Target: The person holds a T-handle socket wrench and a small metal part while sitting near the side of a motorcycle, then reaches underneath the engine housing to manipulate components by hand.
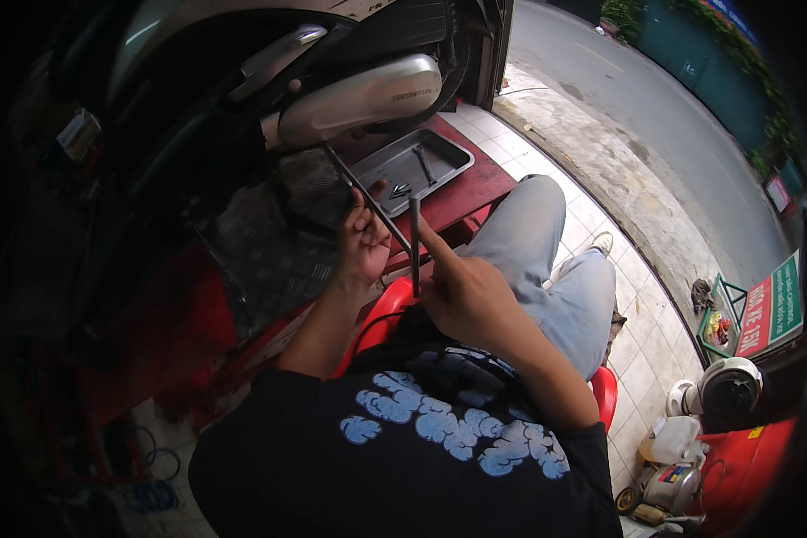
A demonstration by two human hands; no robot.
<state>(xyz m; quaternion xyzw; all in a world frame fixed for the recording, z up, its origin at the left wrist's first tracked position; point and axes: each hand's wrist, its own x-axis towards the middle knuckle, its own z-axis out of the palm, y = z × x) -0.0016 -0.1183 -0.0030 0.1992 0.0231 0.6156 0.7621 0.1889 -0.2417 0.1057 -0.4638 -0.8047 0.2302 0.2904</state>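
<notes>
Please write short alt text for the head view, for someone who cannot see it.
A seated person's left hand and right hand work a thin T-shaped metal tool under a motorbike's silver exhaust. Behind sits a grey metal tray with small parts on a red stand.

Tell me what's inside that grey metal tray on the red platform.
Inside the grey metal tray lie a dark rod-like tool and a few small dark parts. The tray's left end is hidden behind the silver exhaust cover.
</notes>
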